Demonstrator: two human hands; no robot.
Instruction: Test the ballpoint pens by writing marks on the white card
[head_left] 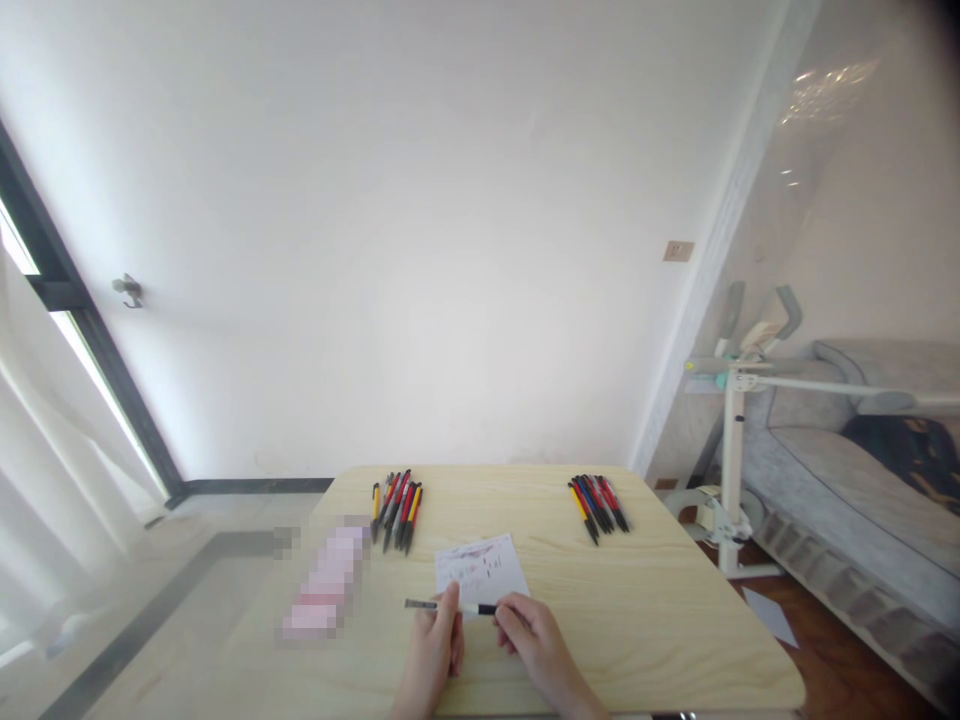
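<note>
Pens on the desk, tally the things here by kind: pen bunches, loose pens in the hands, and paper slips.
Pen bunches: 2, the left bunch and the right bunch; pens inside each are too small to count.
Pen held: 1, a pen between left hand and right hand.
Paper slip: 1.
Total: 4.

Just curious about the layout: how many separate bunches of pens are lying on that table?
2. One bunch lies at the far left of the wooden table, the other bunch at the far right. A single pen is held in both hands.
</note>
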